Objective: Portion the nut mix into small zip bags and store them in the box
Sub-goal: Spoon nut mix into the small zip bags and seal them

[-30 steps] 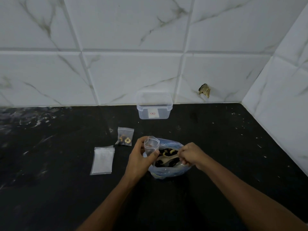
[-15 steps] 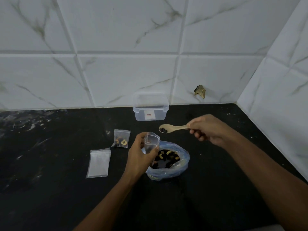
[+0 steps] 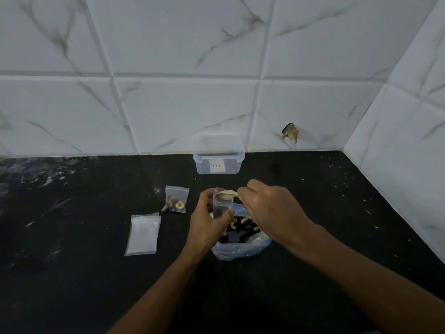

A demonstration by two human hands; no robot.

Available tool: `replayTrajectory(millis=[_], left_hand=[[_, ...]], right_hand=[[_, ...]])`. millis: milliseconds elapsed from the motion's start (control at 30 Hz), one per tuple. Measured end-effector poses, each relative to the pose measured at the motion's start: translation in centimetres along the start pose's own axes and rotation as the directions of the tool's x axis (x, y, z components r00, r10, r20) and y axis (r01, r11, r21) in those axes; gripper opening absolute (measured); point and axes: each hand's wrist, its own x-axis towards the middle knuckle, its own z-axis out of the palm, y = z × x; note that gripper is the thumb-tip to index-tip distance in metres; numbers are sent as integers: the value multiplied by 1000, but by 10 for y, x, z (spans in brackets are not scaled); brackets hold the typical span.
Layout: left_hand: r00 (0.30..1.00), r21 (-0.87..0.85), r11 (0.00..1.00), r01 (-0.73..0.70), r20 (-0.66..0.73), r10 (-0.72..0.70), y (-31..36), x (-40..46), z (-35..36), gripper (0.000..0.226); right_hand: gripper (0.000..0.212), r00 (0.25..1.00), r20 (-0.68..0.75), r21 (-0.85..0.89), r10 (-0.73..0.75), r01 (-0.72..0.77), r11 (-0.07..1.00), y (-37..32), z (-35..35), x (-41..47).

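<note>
I see the left hand (image 3: pixel 209 224) gripping a small zip bag (image 3: pixel 222 205) upright above the nut mix bag (image 3: pixel 242 239), while the right hand (image 3: pixel 269 208) pinches a spoon (image 3: pixel 226 194) tipped over its mouth. Something dark, probably nuts, shows inside. The box (image 3: pixel 218 155) stands at twelve o'clock, a filled bag (image 3: pixel 175 199) at ten.

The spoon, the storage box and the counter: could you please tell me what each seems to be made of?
The spoon looks like pale wood or bamboo: matte beige, no shine, though light plastic is possible. The storage box is clear plastic with a slightly frosted look; the wall tiles show through it. The counter appears to be polished black stone, perhaps granite, with faint glossy reflections and pale specks.
</note>
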Motion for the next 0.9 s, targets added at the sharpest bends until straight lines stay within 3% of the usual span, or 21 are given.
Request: replayTrajectory(millis=[133, 233, 333, 433, 500, 667, 900], left_hand=[[1000, -11, 1000, 10, 2, -10, 0, -1, -2, 50], [1000, -27, 1000, 7, -11, -8, -3, -2, -7, 48], [1000, -55, 998, 25, -16, -26, -9, -5, -17, 46], [999, -60, 997, 50, 11, -50, -16, -8, -25, 45], [997, -61, 996, 69, 38, -66, -20, -10, -29, 45], [991, -78, 991, 111, 79, -105, -27, -14, -27, 48], [991, -50, 992, 114, 73, -110, -30, -14, -24, 53]], right_hand=[[8, 993, -109, 71, 45, -37, 997, 7, -4, 1], [10, 958, -151, 281, 244, -195, 940, 15, -10, 1], [14, 901, 19, 371, 433, -409, 834, 30, 1, -5], [19, 831, 289, 263, 475, -546, 795, 38, 36, -16], [19, 779, 387, 192, 494, -592, 783, 37, 61, -22], [15, 732, 429, 98, 529, -620, 778, 28, 99, -23], [20, 648, 567, 235, 508, -719, 655, 11, 119, -13]])
